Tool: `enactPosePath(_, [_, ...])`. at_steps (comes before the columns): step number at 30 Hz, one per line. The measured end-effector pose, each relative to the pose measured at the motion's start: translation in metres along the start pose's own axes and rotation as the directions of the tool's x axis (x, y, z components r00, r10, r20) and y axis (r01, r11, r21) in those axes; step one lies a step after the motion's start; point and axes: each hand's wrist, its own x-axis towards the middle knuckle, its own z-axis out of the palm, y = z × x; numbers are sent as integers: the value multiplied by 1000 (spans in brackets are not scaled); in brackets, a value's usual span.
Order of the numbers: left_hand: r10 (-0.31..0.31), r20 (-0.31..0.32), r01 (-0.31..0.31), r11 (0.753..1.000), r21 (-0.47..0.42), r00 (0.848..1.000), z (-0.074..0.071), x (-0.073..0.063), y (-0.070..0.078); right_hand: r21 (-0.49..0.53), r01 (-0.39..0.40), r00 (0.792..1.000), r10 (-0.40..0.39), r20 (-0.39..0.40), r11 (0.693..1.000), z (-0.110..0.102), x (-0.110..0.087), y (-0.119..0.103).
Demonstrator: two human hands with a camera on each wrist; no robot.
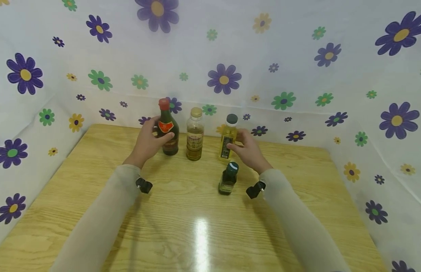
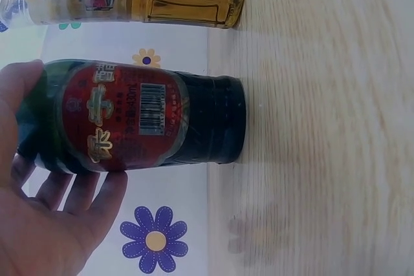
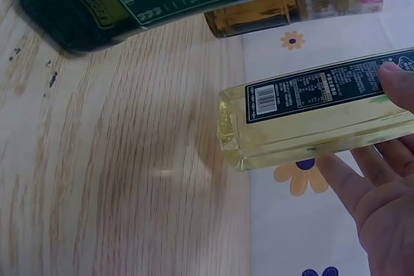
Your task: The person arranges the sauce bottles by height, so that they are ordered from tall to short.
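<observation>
My left hand (image 1: 148, 141) grips a dark green vinegar bottle (image 1: 168, 138) with a red cap, fingers behind and thumb across its front. Its red label (image 2: 126, 116) faces the left wrist view. My right hand (image 1: 247, 149) holds a square-sided bottle of pale yellow oil (image 1: 227, 145) with a dark cap; in the right wrist view the thumb (image 3: 396, 82) presses on its dark label. A clear bottle of amber liquid (image 1: 195, 138) with a gold cap stands between the two. Nearer me stands a small dark green bottle (image 1: 228, 179), touched by neither hand.
All the bottles are towards the back of a light wooden table (image 1: 169, 226). A white cloth (image 1: 230, 45) printed with flowers hangs behind the table and along its sides. Light glares off the tabletop in front of the small bottle.
</observation>
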Motion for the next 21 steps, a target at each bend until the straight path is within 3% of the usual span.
enactPosePath(10, [24,23,-25,999,27,999,-2,1,0,-53,-19,1000,21,24,998,6,10,-2])
enactPosePath(21, [19,50,-21,999,25,999,-3,-1,2,-19,-52,997,53,64,998,11,16,4])
